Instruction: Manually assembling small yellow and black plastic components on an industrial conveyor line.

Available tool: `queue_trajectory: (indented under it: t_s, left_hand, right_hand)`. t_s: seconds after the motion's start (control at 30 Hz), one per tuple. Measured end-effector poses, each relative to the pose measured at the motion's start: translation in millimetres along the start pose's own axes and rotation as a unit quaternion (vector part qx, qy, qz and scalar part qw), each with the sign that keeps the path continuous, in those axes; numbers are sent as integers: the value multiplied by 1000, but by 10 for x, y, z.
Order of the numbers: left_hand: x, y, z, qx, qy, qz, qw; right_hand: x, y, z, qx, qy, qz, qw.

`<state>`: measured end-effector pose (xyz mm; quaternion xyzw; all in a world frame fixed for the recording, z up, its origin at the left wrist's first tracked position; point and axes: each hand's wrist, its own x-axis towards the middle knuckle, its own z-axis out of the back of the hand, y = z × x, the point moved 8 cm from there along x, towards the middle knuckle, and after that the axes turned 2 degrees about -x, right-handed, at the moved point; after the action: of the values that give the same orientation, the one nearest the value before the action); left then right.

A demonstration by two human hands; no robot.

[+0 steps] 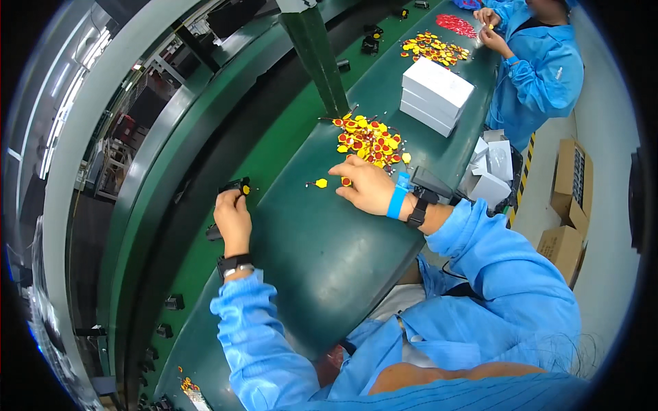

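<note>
The left hand [233,218] grips a small black part [236,185] bearing a yellow tag, over the belt's edge, while the right hand [367,186] rests fingers-down, loosely curled, touching a red-and-yellow tag [346,181] just short of the heap of tags [369,139]. It looks like tag-fitting, with a pinch of one tag needed next. A loose yellow tag [320,183] lies between the hands; white boxes [435,96] beyond the heap block nothing.

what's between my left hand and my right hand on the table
In the head view, mostly bare green table separates the left hand from the right hand; one loose yellow tag lies there, nearer the right hand.
</note>
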<state>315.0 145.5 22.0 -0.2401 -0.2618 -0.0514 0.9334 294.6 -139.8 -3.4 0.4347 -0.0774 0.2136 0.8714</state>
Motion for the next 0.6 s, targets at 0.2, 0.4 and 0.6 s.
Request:
queue_trajectory:
  t_s: [0.2, 0.4, 0.6]
  left_hand:
    - [100, 520, -408, 9, 17, 99, 995]
    - [-135, 269, -121, 11, -13, 87, 996]
    - [-802, -423, -256, -337, 125, 210, 909]
  right_hand:
    - [404, 65, -455, -195, 117, 16, 974]
    - [488, 42, -678, -263, 169, 18, 950]
    - [288, -265, -676, 142, 149, -178, 962]
